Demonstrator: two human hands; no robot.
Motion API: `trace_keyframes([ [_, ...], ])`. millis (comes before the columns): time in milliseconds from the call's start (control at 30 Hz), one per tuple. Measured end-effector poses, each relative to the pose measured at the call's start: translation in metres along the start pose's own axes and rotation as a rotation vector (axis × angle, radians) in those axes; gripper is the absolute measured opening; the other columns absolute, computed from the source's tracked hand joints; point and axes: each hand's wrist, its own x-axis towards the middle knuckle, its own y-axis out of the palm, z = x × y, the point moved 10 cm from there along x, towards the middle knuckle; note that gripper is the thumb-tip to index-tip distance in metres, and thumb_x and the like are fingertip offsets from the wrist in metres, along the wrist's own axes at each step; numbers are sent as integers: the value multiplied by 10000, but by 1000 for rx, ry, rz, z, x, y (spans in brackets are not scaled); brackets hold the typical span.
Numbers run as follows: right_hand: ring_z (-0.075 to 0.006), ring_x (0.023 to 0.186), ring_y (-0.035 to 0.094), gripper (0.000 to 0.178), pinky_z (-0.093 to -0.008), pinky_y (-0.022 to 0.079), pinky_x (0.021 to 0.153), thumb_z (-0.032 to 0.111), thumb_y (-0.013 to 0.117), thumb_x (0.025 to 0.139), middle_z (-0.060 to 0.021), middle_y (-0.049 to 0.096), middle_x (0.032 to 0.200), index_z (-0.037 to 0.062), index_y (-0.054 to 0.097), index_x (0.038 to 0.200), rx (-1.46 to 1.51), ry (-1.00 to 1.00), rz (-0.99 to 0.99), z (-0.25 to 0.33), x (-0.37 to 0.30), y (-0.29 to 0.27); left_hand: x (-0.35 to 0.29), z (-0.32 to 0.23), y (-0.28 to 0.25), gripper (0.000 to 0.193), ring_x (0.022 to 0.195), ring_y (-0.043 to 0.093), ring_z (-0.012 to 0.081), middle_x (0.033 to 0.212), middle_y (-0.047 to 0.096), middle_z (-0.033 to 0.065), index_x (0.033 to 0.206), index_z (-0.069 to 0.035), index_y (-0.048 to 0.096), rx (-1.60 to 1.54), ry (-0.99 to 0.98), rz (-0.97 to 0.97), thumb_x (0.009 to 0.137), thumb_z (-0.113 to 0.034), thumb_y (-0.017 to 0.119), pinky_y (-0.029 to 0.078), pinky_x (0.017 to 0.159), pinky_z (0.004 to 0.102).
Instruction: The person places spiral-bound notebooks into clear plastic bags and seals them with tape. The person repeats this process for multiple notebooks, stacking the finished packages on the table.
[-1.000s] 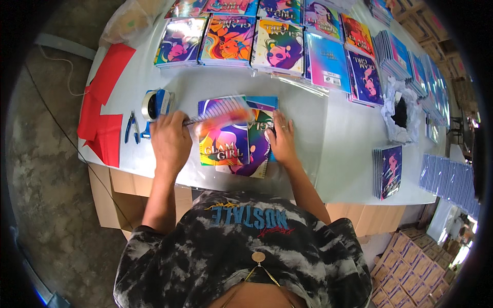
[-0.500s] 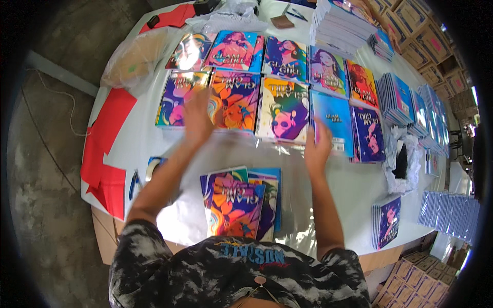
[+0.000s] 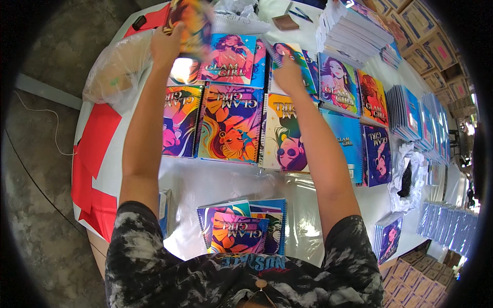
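Rows of spiral notebooks with bright illustrated covers lie in stacks on the table. At the far left, my left hand (image 3: 167, 42) is closed on the edge of an orange-covered notebook (image 3: 189, 23), raised above the stacks and blurred. Over the far middle stack, my right hand (image 3: 289, 76) grips a notebook with a green and yellow cover (image 3: 303, 64), which sits askew over a dark purple one. A pink-covered notebook (image 3: 231, 56) lies between my hands. Close to my body rests a loose, overlapping pile of notebooks (image 3: 236, 231).
A tall stack of white-edged notebooks (image 3: 349, 31) stands at the far right, with blue stacks (image 3: 405, 110) beyond the rows. Red sheets (image 3: 100, 138) and a clear plastic bag (image 3: 115, 69) lie left. Crumpled plastic wrap (image 3: 408, 179) sits right; cardboard boxes (image 3: 436, 49) stand behind.
My left hand has moved from the near left stack to the far left and now holds up an orange notebook. My right hand has gone from the blue stack to the far middle stack.
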Motion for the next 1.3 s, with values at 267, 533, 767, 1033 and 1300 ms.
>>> trace_keyframes([
  [267, -161, 941, 540, 458, -272, 442, 826, -12, 466, 798, -66, 537, 1121, -9, 434, 1255, 1539, -223, -139, -19, -135, -158, -79, -4, 123, 574, 988, 562, 361, 1187, 504, 243, 1073, -9, 586, 655, -205, 290, 726, -458, 673, 452, 800, 500],
  [533, -168, 990, 556, 334, -327, 416, 919, 5, 596, 828, -90, 594, 1097, -10, 537, 1157, 1195, -32, -495, -111, -326, -229, -194, -91, -37, 359, 748, 537, 209, 759, 575, 111, 923, 49, 536, -407, 234, -96, 779, -243, 686, 436, 704, 331],
  [767, -268, 1173, 456, 381, -454, 321, 1043, 29, 582, 845, -130, 471, 1292, -17, 482, 1211, 1476, -378, -435, -62, -429, -268, -479, -10, -136, 300, 864, 501, 164, 967, 528, 106, 1098, 32, 437, -454, -276, 198, 909, -182, 530, 417, 777, 289],
  [1033, -228, 1242, 441, 458, -489, 204, 1069, -35, 580, 701, 36, 576, 1228, 279, 683, 1018, 121, -749, 345, 26, -479, -68, -487, -9, -227, 192, 813, 456, 125, 943, 504, 43, 1046, -22, 492, -374, -195, 127, 960, -190, 454, 410, 720, 282],
  [1300, -252, 1245, 422, 443, -548, 160, 1076, 11, 547, 720, 12, 573, 1221, 228, 636, 1096, 99, -673, 378, 0, -434, -48, -516, 24, -184, 176, 648, 507, 116, 709, 537, 18, 908, -21, 528, -343, -454, 265, 876, -174, 607, 416, 590, 270],
])
